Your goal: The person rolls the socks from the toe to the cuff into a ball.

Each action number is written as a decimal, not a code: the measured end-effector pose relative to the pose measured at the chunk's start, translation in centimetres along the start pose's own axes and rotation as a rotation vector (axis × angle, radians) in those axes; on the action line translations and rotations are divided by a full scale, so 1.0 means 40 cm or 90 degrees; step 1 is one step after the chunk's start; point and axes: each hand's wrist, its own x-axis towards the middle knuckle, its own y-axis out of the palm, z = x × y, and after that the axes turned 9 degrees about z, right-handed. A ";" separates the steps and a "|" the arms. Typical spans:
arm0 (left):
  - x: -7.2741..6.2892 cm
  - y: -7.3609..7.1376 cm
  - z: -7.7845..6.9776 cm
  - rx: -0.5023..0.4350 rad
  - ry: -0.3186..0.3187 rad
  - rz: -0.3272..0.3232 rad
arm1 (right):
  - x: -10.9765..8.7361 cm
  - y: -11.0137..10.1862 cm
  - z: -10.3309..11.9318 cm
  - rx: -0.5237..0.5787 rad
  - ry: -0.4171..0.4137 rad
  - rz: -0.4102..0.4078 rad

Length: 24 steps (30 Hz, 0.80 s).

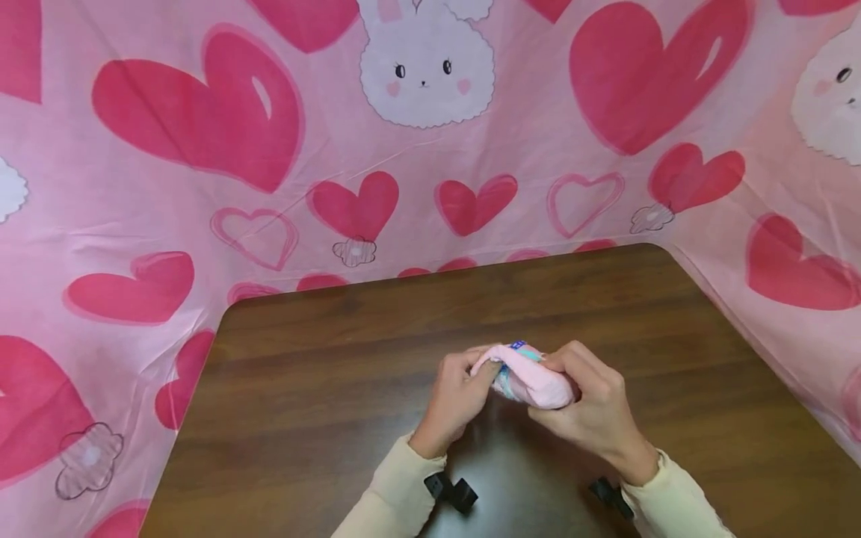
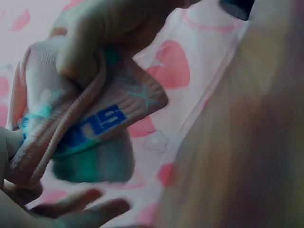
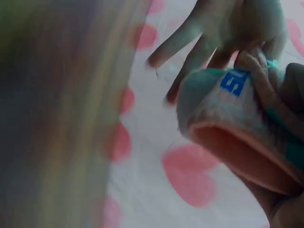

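A bundled pair of pink socks (image 1: 534, 381) with teal patches and blue lettering is held up over the table between both hands. The left hand (image 1: 457, 396) pinches the cuff at the bundle's left end; in the right wrist view its other fingers (image 3: 183, 47) stick out straight beyond the fabric. On the opposite end, the right hand (image 1: 595, 403) grips with thumb and fingers. In the left wrist view, its thumb presses into the folded socks (image 2: 111, 90). An opening in the socks (image 3: 232, 111) faces the right wrist camera.
The dark brown wooden table (image 1: 323, 388) has rounded far corners. Behind it and along its sides hangs a pink cloth (image 1: 269, 134) printed with hearts and rabbits. Black straps with small devices (image 1: 452, 491) sit at both cream sleeves (image 1: 397, 486).
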 end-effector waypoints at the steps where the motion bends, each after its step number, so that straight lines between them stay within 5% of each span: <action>1: 0.005 0.003 0.004 -0.059 -0.038 0.005 | 0.005 0.002 0.006 0.039 0.003 0.002; 4: 0.020 0.010 0.016 -0.203 -0.123 -0.002 | 0.019 0.004 0.024 0.173 0.011 0.010; 9: 0.028 0.021 0.015 -0.301 -0.158 -0.074 | -0.002 0.018 0.003 0.341 0.014 0.013; 14: 0.035 0.041 -0.002 -0.405 -0.209 -0.113 | -0.039 0.034 -0.015 0.440 0.063 -0.045; 19: 0.029 0.037 -0.008 -0.552 -0.252 -0.012 | -0.053 0.040 0.003 0.561 0.134 -0.136; 24: 0.020 0.002 -0.028 -0.630 -0.290 0.188 | -0.040 0.021 0.029 0.773 0.346 -0.199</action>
